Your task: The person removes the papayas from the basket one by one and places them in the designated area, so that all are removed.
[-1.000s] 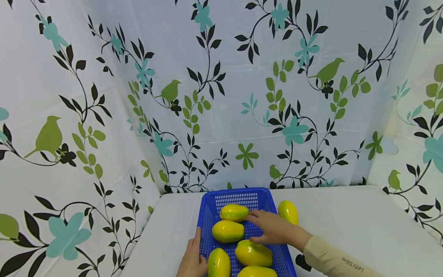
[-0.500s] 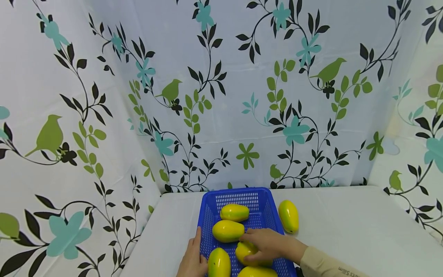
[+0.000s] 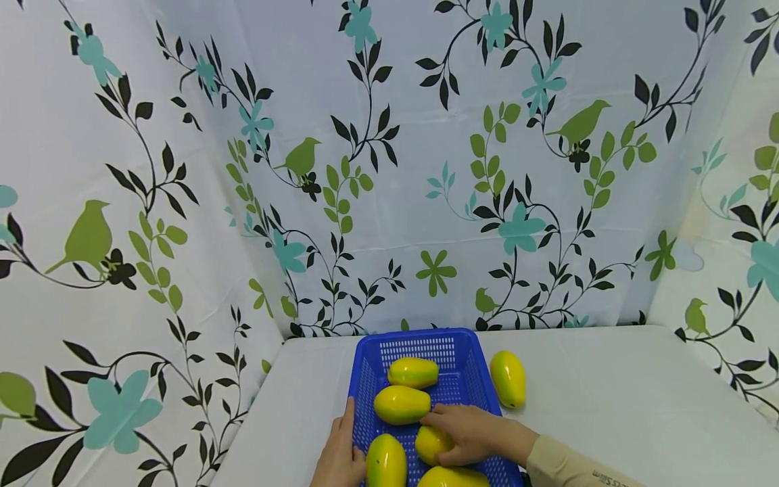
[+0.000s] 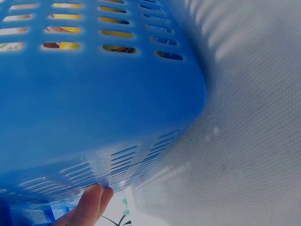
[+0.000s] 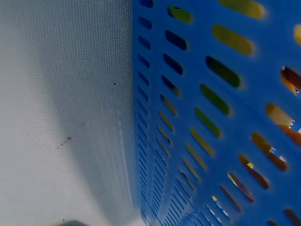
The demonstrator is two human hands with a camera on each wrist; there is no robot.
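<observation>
A blue plastic basket (image 3: 359, 358) with slotted walls holds several glossy yellow-green papayas, two of them toward the far end, the nearer one a plump papaya (image 3: 402, 405). My right hand (image 3: 471, 433) reaches over the right wall and grips a papaya (image 3: 431, 444) in the middle, fingers on its far side and thumb on its near side. My left hand (image 3: 339, 450) holds the left rim; in the left wrist view its fingertips (image 4: 91, 200) lie against the outside wall. The right wrist view has only the basket's outer wall (image 5: 188, 75), with the right hand partly visible through the slots.
One more papaya (image 3: 508, 379) lies on the white table (image 3: 596, 379), just right of the basket. Near the front, an upright papaya (image 3: 386, 461) and another papaya (image 3: 453, 477) sit in the basket. A patterned curtain (image 3: 389, 203) surrounds the table.
My right hand has come back from the far right part of the basket toward me and taken hold of the middle papaya. The left hand has stayed on the rim.
</observation>
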